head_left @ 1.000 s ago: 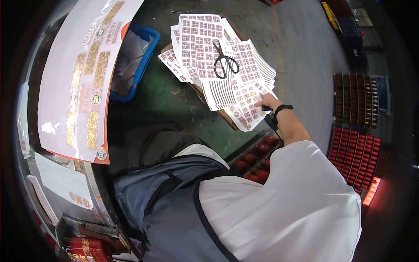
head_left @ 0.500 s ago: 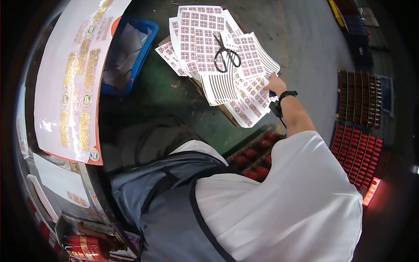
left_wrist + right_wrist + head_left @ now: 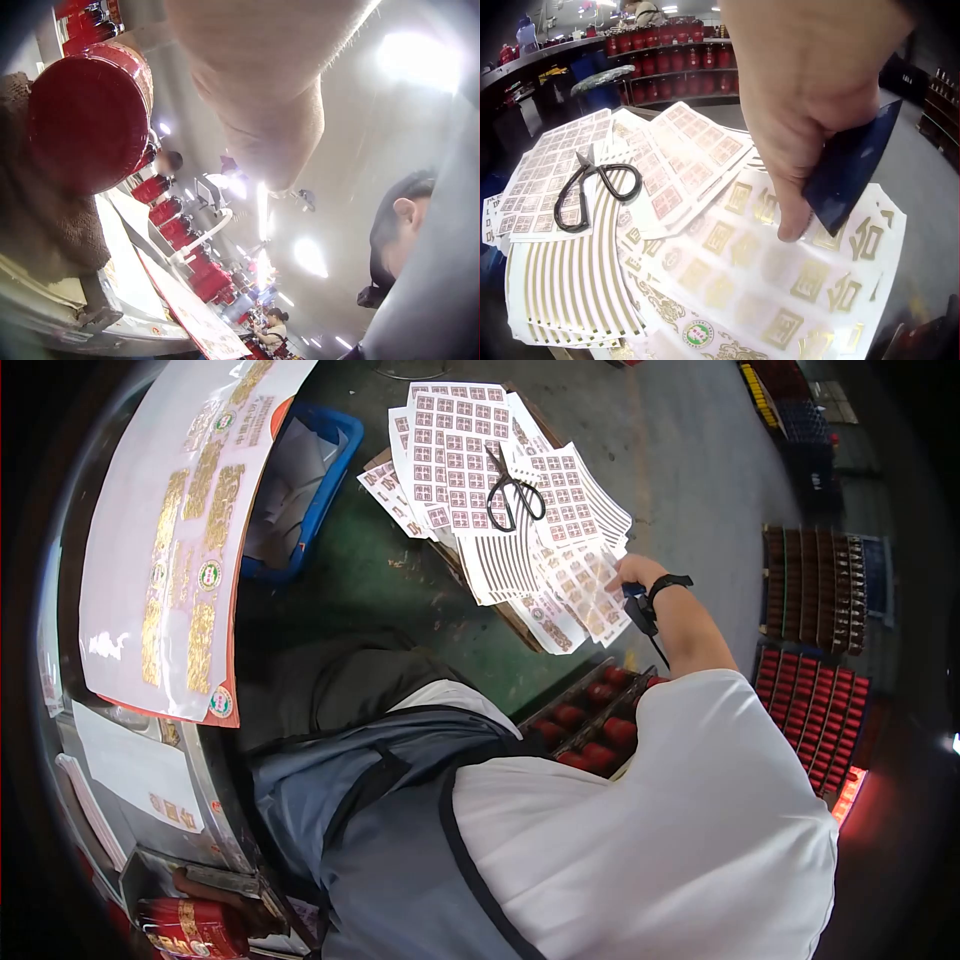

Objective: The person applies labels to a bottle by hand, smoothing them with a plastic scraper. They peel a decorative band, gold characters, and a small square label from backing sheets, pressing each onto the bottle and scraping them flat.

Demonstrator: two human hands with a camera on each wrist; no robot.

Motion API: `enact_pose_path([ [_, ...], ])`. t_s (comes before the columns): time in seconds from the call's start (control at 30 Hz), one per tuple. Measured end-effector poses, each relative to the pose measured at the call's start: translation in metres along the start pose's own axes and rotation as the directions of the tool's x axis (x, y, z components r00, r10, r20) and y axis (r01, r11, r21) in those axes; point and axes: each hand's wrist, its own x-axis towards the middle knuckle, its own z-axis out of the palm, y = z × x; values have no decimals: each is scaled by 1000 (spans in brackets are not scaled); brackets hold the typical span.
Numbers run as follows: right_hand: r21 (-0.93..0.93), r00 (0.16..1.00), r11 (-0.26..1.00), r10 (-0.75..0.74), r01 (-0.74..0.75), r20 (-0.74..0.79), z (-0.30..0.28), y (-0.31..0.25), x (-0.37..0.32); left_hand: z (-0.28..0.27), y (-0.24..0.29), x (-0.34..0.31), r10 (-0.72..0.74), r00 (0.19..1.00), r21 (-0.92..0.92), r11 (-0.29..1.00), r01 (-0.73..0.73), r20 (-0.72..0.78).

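Note:
In the head view my right hand (image 3: 637, 572) reaches to the near right corner of a pile of printed sheets. It grips a dark blue flat scraper (image 3: 851, 169). In the right wrist view one fingertip rests on a clear-backed sheet of gold character stickers (image 3: 742, 255), which overlaps other printed sheets. Black-handled scissors (image 3: 512, 492) lie on the pile, on a sheet of square labels (image 3: 455, 450). My left hand (image 3: 259, 97) fills the top of the left wrist view, its fingers mostly out of sight. A red jar (image 3: 90, 124) lies on brown cloth (image 3: 67, 225) near it.
A blue crate (image 3: 335, 490) with crumpled backing paper stands left of the pile. Further left is a large sheet with gold decals (image 3: 160, 600) beside a metal worktop. A crate of red jars (image 3: 600, 730) sits by my legs. Racks of red jars (image 3: 815, 710) stand at the right.
My right hand has moved slightly right and away from me, then a little back. The gold sticker sheet under it has shifted with it, showing more of the sheet below.

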Motion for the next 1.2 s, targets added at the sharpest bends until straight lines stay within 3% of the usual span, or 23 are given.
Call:
enact_pose_path([
  [0.03, 55, 997, 998, 22, -26, 70, 2, 5, -10, 0, -3, -1, 7, 1000, -4, 1000, -7, -4],
  [0.1, 140, 995, 986, 84, -92, 63, 2, 17, -29, 0, -5, -2, 14, 1000, -14, 1000, -14, -10],
  [0.17, 266, 946, 940, 133, -216, 297, -4, 40, -37, -1, -4, -2, 16, 1000, 1, 1000, -16, 10],
  [0.2, 368, 941, 890, 162, -270, 298, -4, 53, -43, -1, -6, -3, 10, 1000, -1, 1000, -10, 5],
  [0.23, 299, 951, 917, 196, -264, 240, -5, 59, -55, 0, -9, -3, 27, 1000, -25, 999, -27, -8],
  [0.33, 341, 948, 887, 263, -310, 177, -13, 80, -89, -2, -12, -1, 42, 999, -50, 998, -43, -30],
  [0.4, 629, 949, 719, 294, -296, 110, -6, 129, -69, -6, -12, -2, 41, 999, -33, 999, -42, -26],
  [0.43, 632, 950, 718, 296, -292, 102, -1, 141, -64, -9, -12, -4, 35, 999, -36, 999, -36, -31],
  [0.5, 892, 951, 452, 286, -28, -115, 5, 156, -61, -13, -11, -7, 4, 1000, -45, 999, -4, -20],
  [0.53, 854, 902, 515, 330, 74, -277, 6, 139, -65, -14, -12, -8, 5, 1000, -51, 999, -7, -22],
  [0.57, 855, 901, 513, 330, 79, -281, 8, 127, -66, -15, -12, -10, 3, 1000, -52, 999, -4, -28],
  [0.63, 919, 960, 299, 31, 257, -278, 8, 102, -66, -16, -11, -15, -53, 998, -90, 995, 49, -42],
  [0.7, 882, 968, 400, -110, 249, -224, 8, 78, -59, -18, -9, -14, -43, 998, -85, 996, 39, -53],
  [0.83, 726, 961, 631, -216, 274, -174, 21, 46, -18, -25, -7, -9, 46, 998, -64, 997, -49, -46],
  [0.87, 474, 972, 852, -156, 222, -175, 17, 41, -10, -25, -3, -6, 60, 997, -69, 996, -63, -47],
  [0.9, 471, 972, 853, -163, 225, -169, 21, 36, -4, -27, -1, -5, 62, 997, -61, 996, -64, -42],
  [0.97, 268, 926, 917, -204, 295, -318, 34, 36, 28, -29, 3, -5, 55, 998, -43, 997, -56, -21],
  [1.0, 346, 954, 895, -223, 283, -201, 33, 36, 35, -26, 1, -6, 50, 998, -72, 996, -53, -43],
  [1.03, 343, 954, 895, -229, 285, -194, 33, 33, 42, -27, 5, -5, 52, 998, -66, 996, -54, -36],
  [1.1, 45, 886, 939, -305, 341, -349, 41, 32, 53, -27, 13, 2, 67, 998, -9, 998, -68, -8],
  [1.2, -9, 906, 955, -285, 297, -314, 36, 19, 46, -22, 17, 7, 99, 995, -13, 995, -99, -29],
])
